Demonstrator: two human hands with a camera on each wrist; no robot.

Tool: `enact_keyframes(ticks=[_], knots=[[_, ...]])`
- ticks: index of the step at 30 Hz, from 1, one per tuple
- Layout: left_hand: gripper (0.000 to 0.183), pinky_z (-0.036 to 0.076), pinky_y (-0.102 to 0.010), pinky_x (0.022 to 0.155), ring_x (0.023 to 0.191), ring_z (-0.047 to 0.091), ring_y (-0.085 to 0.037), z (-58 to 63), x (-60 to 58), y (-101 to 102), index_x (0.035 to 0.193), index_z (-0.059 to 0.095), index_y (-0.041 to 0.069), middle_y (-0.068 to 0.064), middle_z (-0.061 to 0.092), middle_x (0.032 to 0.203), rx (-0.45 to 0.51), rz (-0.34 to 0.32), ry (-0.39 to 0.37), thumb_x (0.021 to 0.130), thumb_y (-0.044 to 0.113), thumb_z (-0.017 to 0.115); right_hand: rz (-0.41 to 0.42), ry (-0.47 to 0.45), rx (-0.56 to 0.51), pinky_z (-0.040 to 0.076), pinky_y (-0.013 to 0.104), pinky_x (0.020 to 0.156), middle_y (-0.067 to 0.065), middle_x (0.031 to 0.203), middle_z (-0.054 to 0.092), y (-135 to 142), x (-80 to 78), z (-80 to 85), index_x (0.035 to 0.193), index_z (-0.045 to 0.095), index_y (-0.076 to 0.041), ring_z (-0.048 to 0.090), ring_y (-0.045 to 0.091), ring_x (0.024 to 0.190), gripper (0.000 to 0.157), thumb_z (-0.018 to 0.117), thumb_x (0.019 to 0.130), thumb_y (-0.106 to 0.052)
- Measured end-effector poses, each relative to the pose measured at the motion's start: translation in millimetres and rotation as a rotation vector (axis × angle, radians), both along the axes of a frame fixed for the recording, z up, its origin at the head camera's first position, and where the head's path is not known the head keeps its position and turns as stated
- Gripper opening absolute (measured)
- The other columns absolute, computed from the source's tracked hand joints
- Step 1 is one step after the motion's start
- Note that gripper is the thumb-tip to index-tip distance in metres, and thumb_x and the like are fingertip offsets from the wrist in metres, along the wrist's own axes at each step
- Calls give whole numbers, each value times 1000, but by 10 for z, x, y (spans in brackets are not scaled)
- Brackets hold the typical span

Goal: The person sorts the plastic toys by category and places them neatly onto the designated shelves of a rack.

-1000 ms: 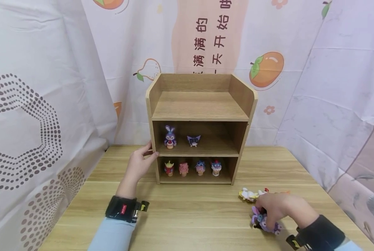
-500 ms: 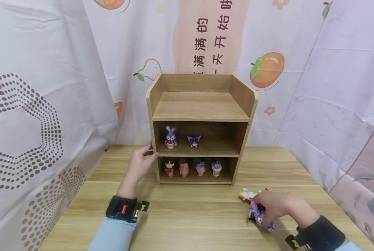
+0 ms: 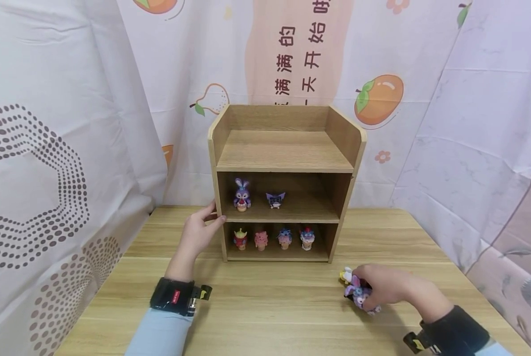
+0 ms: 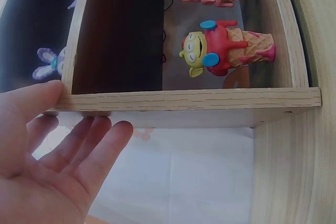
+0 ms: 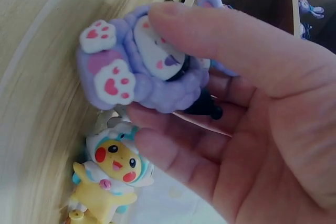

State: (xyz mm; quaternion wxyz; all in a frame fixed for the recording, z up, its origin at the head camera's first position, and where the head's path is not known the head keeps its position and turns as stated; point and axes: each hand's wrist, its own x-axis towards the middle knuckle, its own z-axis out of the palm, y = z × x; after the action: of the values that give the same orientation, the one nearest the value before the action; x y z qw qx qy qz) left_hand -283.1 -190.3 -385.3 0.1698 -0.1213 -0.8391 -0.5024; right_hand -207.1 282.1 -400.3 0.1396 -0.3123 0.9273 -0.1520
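Note:
My left hand [image 3: 199, 232] holds the left side panel of the wooden shelf [image 3: 287, 148]. In the left wrist view its thumb lies on the front edge and its fingers touch the panel's outer face. Low over the table, my right hand [image 3: 387, 284] pinches a purple figurine [image 5: 118, 61] with a white face, a black pointed tip and paw feet marked with pink hearts. Long purple ears show on it in the head view. Close below that hand, a yellow figurine [image 5: 113, 166] with red cheeks and a white hood lies on the table, partly hidden in the head view.
On the middle shelf stand a purple rabbit figurine [image 3: 242, 195] and a dark figurine [image 3: 275, 200], towards the left. The bottom shelf bears a row of several figurines, among them a red and green one [image 3: 240, 239]. The wooden table [image 3: 265, 306] runs up to printed curtains.
My right hand has slid left and slightly away from me, carrying the purple figurine towards the yellow one, which it covers more. My left hand has stayed on the shelf.

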Motion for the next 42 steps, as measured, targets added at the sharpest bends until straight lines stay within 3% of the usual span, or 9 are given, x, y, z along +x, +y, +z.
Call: enact_keyframes(ticks=[5,15,27,42], knots=[[61,55,-48,95,120,63,-38,-5,-5,-2,151,48,5,-18,50,149,-9,1,0,98,22,71,36,95,-48,46,24,62,-14,82,52,-20,-27,-20,93,60,-19,49,3,73,37,85,67,-13],[61,54,-48,96,121,63,-37,-3,-5,-2,151,48,6,-18,50,150,-9,4,-7,98,23,71,73,177,-166,48,21,58,-14,81,56,-90,-63,61,93,61,-20,52,2,71,32,85,73,-13],[60,55,-48,95,120,63,-38,-6,-3,-2,151,48,6,-18,50,149,-8,3,-2,98,23,71,44,264,-289,59,26,68,-13,92,63,-177,-99,130,99,65,-19,62,3,81,31,87,79,-12],[60,55,-48,95,121,62,-38,1,1,0,151,48,5,-19,49,150,-3,2,-6,98,23,71,-42,341,-444,62,28,71,-6,95,66,-363,-150,306,102,66,-13,67,13,86,32,86,78,-3]])
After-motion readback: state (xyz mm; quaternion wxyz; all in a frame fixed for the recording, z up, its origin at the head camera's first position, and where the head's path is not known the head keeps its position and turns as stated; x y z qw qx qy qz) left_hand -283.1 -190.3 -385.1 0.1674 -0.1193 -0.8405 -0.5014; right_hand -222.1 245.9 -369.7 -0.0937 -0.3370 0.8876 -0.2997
